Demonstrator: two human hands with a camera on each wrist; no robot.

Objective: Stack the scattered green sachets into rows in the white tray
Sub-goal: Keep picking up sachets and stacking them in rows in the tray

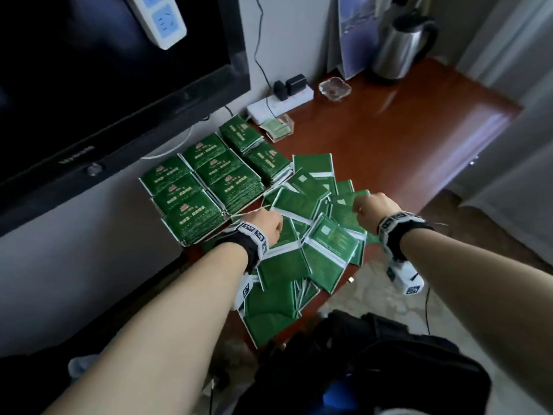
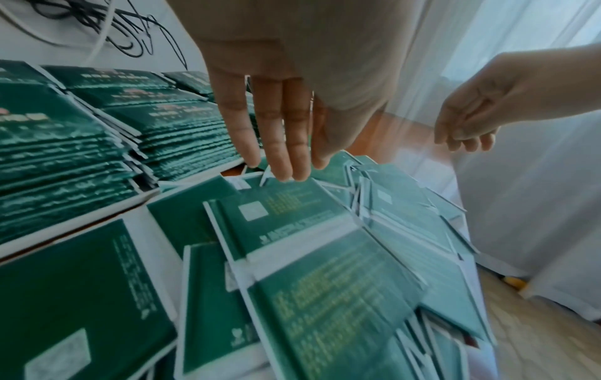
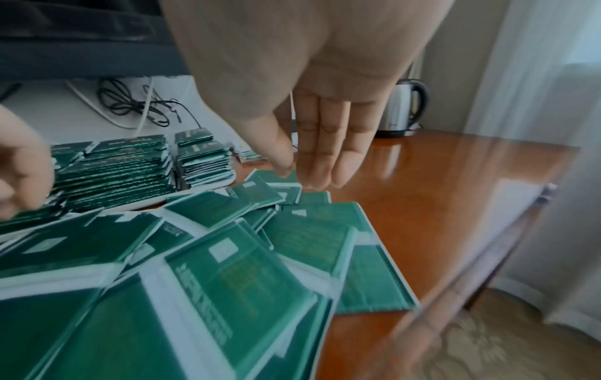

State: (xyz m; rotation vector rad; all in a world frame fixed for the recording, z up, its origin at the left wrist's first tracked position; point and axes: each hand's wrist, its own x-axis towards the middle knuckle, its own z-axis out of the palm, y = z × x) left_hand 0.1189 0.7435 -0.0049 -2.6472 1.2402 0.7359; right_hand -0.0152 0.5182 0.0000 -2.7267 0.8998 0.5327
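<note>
Neat stacks of green sachets (image 1: 206, 187) fill the white tray (image 1: 248, 211) below the TV. A loose heap of scattered sachets (image 1: 302, 244) spreads over the wooden table in front of it. My left hand (image 1: 270, 224) hovers over the heap's left side beside the tray. Its fingers (image 2: 286, 154) are straight, with the tips just above a sachet (image 2: 286, 218), and it holds nothing. My right hand (image 1: 366, 206) hangs over the heap's right side. Its straight fingers (image 3: 320, 154) point down at the far sachets (image 3: 286, 190), and it is empty too.
A black TV (image 1: 113, 70) overhangs the tray. Behind stand a power strip (image 1: 278, 103), a clear holder (image 1: 278, 127), a glass ashtray (image 1: 334, 88) and a steel kettle (image 1: 401, 46). Bare table (image 1: 404, 130) runs right to its edge. A black bag (image 1: 374, 369) sits near me.
</note>
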